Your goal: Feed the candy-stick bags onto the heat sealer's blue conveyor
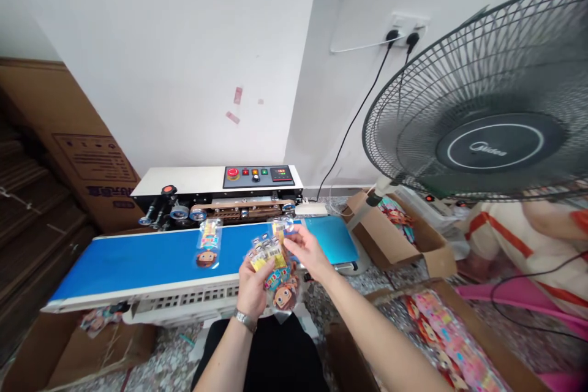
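My left hand [252, 291] is closed around a fanned stack of clear plastic packets [285, 295] with cartoon-face prints and yellow barcode labels. Thumb on top, it holds them just in front of the blue conveyor belt [151, 257]. My right hand [313, 254] pinches the edge of a single packet [279, 228], whose top end lies by the rollers of the band sealing machine [184, 180]. Its lower part is hidden behind the stack. Farther left on the belt lies another packet [209, 246], with its top end at the sealing band.
A large fan [500, 141] stands at the right. Open cartons [390, 233] of colourful packets sit on the floor at right, and another carton [92, 355] stands below the belt's left end. Another person's leg [500, 239] shows at far right. Cables [362, 104] hang from the wall.
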Motion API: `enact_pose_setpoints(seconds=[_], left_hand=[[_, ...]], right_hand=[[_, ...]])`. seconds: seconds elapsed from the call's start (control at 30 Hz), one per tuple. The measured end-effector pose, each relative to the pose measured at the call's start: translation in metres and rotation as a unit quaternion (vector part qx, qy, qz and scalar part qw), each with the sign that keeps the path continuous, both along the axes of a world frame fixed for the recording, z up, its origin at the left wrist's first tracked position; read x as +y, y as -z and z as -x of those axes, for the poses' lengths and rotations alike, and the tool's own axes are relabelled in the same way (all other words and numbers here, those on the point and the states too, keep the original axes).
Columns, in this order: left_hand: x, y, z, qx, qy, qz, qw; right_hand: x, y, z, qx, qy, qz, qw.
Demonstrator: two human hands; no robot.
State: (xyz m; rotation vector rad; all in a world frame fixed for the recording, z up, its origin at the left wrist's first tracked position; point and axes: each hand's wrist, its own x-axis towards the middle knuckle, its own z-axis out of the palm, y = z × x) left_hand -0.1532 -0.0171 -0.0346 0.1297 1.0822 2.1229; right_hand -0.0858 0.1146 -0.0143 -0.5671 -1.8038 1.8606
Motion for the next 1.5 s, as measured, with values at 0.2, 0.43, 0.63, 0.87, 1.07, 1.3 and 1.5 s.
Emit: enact_pose_setpoints(seconds=[0.2, 0.43, 0.63, 0.87, 1.07, 1.3, 1.5], left_hand=[[-0.003, 0.004, 0.000, 0.046, 0.043, 0.008, 0.998], [-0.004, 0.000, 0.000, 0.039, 0.070, -0.013, 0.997], [-0.004, 0.002, 0.000, 0.033, 0.074, -0.017, 0.997], [-0.005, 0.002, -0.003, 0.039, 0.069, -0.004, 0.997], [-0.006, -0.002, -0.001, 0.061, 0.076, 0.004, 0.995], [-0.005, 0.000, -0.001, 0.059, 0.056, -0.008, 0.997], [-0.003, -0.004, 0.000, 0.005, 0.038, -0.020, 0.999]], right_hand=[[0.017, -0.021, -0.002, 0.014, -0.081, -0.011, 0.997], [0.019, -0.019, -0.004, -0.023, -0.090, -0.076, 0.993], [0.022, -0.024, -0.007, -0.059, -0.107, -0.142, 0.982], [0.022, -0.026, -0.008, -0.093, -0.109, -0.181, 0.973], [0.023, -0.034, -0.011, -0.032, -0.081, -0.161, 0.983], [0.023, -0.037, -0.014, -0.074, -0.082, -0.194, 0.975], [-0.004, -0.008, -0.014, -0.008, 0.006, 0.004, 1.000]])
